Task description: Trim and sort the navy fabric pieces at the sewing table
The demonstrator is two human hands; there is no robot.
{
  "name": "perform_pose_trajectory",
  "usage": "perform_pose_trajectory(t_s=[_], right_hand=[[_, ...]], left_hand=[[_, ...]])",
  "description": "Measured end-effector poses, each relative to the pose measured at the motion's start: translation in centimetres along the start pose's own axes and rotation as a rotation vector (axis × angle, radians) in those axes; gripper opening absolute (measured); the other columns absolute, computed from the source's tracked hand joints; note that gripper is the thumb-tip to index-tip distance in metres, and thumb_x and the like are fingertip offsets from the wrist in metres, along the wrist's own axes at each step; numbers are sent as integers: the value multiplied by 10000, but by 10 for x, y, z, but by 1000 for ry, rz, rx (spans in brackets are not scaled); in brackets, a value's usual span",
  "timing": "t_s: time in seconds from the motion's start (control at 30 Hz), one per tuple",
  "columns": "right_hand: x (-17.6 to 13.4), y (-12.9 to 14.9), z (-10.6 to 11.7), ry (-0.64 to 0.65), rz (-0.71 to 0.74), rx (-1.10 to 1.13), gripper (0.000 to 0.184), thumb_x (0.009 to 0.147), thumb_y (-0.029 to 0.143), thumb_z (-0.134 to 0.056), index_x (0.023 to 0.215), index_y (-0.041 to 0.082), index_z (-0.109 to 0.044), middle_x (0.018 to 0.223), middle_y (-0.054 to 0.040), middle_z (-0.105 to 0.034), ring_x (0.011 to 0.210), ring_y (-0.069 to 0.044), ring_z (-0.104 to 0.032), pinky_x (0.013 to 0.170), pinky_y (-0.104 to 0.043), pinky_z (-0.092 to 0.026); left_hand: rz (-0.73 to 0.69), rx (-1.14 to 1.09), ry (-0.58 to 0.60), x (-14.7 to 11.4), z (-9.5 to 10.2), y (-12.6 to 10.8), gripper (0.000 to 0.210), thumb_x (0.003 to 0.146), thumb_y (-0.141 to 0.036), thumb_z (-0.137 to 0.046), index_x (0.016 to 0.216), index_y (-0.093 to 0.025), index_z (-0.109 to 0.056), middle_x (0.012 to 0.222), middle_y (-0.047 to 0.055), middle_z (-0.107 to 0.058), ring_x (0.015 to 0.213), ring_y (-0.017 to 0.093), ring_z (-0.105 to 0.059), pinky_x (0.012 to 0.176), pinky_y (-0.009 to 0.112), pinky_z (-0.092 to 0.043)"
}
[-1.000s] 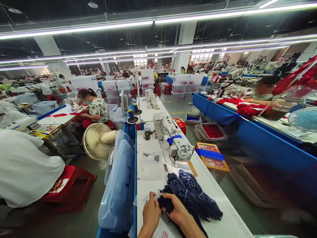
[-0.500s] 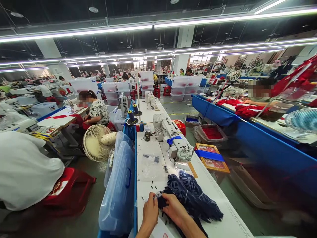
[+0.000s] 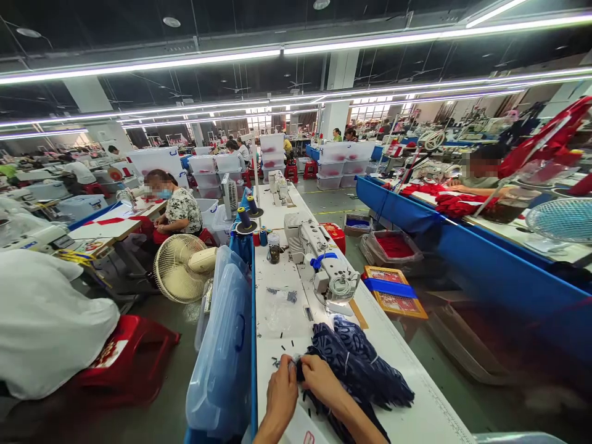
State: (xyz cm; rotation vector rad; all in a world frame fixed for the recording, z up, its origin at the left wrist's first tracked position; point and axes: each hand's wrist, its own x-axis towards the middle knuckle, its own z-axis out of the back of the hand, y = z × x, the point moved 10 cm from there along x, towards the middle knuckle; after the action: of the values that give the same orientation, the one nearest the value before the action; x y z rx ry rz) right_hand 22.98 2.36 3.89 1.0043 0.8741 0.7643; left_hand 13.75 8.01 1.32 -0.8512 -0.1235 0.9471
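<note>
Left hand [image 3: 283, 394]: closed in a pinch at the near left edge of the dark blue patterned fabric [image 3: 358, 364], fingers curled on a small bit too tiny to identify.
Right hand [image 3: 319, 379]: clamped on the same fabric edge, touching the left hand.
Fabric: bundled on the white bench [image 3: 416, 407], near end, just in front of the sewing machine [image 3: 324, 259].
Risk, scraps: small dark bits scattered on the bench by the hands (easily swept off the edge or caught back in the cloth).
Risk, bundle: far folds close to the right edge; likely to slide floorward under a hard tug.
Writing: red mark on a white card [image 3: 308, 436] beneath the wrists, unreadable; no brand legible elsewhere.
</note>
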Motion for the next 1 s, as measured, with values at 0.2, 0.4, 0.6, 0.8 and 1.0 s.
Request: perform_pose_trajectory(t_s=[0.2,0.4,0.6,0.8,1.0], right_hand=[[-1,21,16,-60,123,-201,374,812,341,-422,1001,197,-711,1048,-80,-703,1000,-222,-629,849,-296,-478],[-7,18,45,-148,155,-385,447,929,344,-293,1131,181,-657,1028,-64,-723,899,-202,-683,775,-281,-508],[-26,-27,40,-198,168,-776,452,807,90,-518,1234,172,-644,1306,-139,-606,1244,-317,-510,1050,-447,-379],[-32,-70,46,-261,101,-993,633,800,23,-512,1416,170,-509,1356,-187,-548,1210,-364,-511,997,-499,-415],[-39,-82,70,-315,145,-1028,565,857,31,-425,1402,154,-510,1170,-119,-608,1076,-240,-568,968,-356,-448]], left_hand=[[-17,-53,-29,-1,14,0,314,1007,-252,-259,1193,-205,-508,779,40,-688,679,208,-654,680,269,-422],[-59,-115,-90,-6,37,3,300,980,-266,-309,1148,-211,-551,666,4,-625,646,199,-619,695,268,-415],[-73,-254,-146,-7,58,7,336,965,-341,-274,1069,-197,-559,601,-16,-522,544,172,-536,595,264,-382],[9,-502,-159,-19,78,33,557,873,-660,-312,1083,-191,-528,563,-58,-453,404,122,-392,420,238,-351],[115,-712,-206,-47,91,74,894,650,-902,-426,1120,-148,-520,532,-78,-440,380,89,-357,355,202,-311]])
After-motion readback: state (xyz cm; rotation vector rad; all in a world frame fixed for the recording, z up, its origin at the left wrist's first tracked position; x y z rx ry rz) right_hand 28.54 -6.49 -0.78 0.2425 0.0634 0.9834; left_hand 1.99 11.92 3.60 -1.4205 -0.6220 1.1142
